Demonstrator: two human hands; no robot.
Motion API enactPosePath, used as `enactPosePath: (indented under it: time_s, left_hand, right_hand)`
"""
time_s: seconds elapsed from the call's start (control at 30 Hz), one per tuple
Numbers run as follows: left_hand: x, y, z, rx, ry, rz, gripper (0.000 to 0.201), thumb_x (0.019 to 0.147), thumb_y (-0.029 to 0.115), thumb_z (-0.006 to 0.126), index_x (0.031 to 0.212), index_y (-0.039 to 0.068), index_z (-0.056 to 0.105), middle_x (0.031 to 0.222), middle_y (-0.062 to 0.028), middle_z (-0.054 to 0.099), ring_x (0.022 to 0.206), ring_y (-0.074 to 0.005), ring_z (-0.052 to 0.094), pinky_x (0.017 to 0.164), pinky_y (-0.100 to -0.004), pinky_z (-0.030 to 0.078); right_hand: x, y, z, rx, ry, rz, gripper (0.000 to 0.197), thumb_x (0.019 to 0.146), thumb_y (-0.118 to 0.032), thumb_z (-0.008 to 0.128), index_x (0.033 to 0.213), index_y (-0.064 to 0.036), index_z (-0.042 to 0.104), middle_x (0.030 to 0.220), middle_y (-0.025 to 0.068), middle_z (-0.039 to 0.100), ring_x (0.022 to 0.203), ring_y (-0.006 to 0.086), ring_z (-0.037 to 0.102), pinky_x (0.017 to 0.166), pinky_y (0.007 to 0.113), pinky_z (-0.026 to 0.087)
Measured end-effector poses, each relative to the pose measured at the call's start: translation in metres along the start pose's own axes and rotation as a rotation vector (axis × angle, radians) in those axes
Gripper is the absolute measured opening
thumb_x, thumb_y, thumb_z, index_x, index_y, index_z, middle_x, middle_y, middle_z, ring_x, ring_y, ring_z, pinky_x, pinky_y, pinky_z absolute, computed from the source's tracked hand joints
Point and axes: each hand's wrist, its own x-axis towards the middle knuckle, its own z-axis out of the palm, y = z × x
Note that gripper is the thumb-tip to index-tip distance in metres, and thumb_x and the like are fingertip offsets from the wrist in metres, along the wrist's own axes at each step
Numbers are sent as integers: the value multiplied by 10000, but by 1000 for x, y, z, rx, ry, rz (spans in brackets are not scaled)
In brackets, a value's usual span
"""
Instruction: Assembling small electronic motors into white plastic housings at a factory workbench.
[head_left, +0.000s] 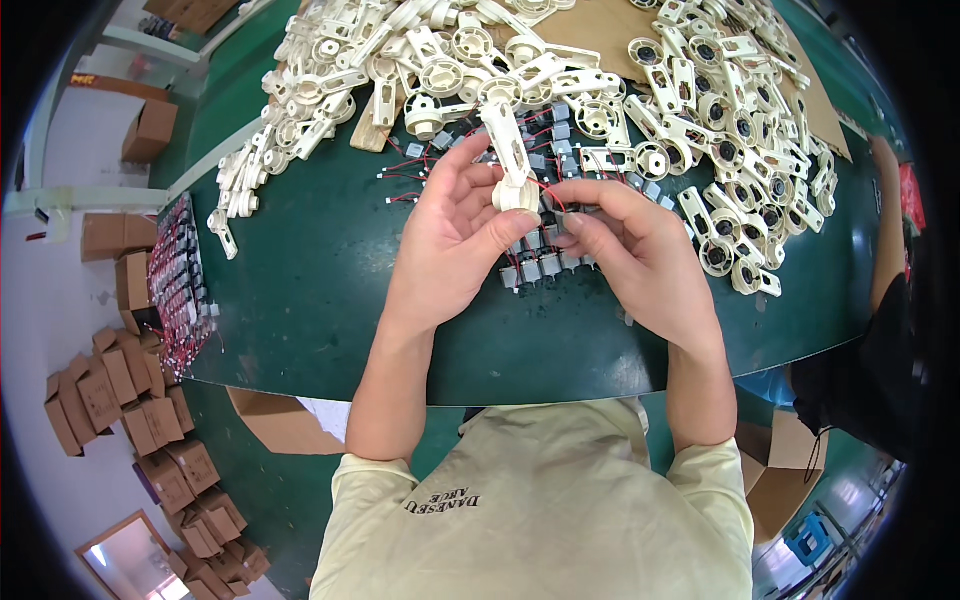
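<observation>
My left hand (448, 245) is closed around a cream plastic housing (508, 145), its long arm pointing up and away and its round end between my thumb and fingers. Close beside that round end, my right hand (640, 245) pinches a thin red wire (549, 190) that runs to the housing. Whatever sits inside the round end is hidden. Beneath both hands lie rows of small grey motors (540, 268) with red and black leads, partly covered by my fingers.
Cream housings are heaped at the far left (330, 75); others, many with dark round inserts, pile up at right (725, 140). Bundled wired motors (180, 285) lie at the green table's left edge. Another person's arm (886, 220) reaches in at right. Cardboard boxes (100, 395) stack left.
</observation>
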Motion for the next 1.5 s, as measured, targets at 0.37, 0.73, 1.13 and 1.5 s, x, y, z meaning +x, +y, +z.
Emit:
enactPosePath:
  time_s: [0.37, 0.73, 1.13, 1.5]
  left_hand:
    - [-2, -3, 1, -37, -126, -160, 440, 870, -49, 676, 1267, -44, 484, 1163, -117, 621, 1064, -167, 621, 933, -312, 527]
    - [-5, -6, 8, -50, -68, -156, 414, 921, -4, 637, 1320, -37, 532, 1169, -76, 630, 1071, -139, 614, 937, -289, 505]
    - [-4, -6, 0, -107, -76, -88, 324, 959, 37, 587, 1267, -16, 504, 1182, -96, 614, 1038, -172, 630, 923, -329, 526]
    - [-7, -2, 13, -95, -71, -125, 402, 961, 56, 592, 1336, -34, 478, 1244, -129, 592, 1112, -214, 613, 969, -395, 533]
  right_hand:
    - [2, -3, 0, -107, 53, -3, 249, 846, -15, 707, 1088, -6, 648, 871, 60, 647, 715, 91, 618, 642, 245, 524]
    - [3, -6, 2, -425, 58, -252, 279, 826, 25, 711, 1086, 8, 609, 1014, 92, 634, 822, 146, 669, 730, 263, 561]
    - [5, -4, 4, -330, 88, -328, 235, 859, 5, 658, 1090, -39, 642, 988, 81, 641, 824, 174, 629, 691, 294, 514]
    - [9, 6, 5, 132, 102, -86, 213, 906, -31, 622, 1113, 15, 604, 957, 50, 651, 832, 87, 599, 726, 238, 496]
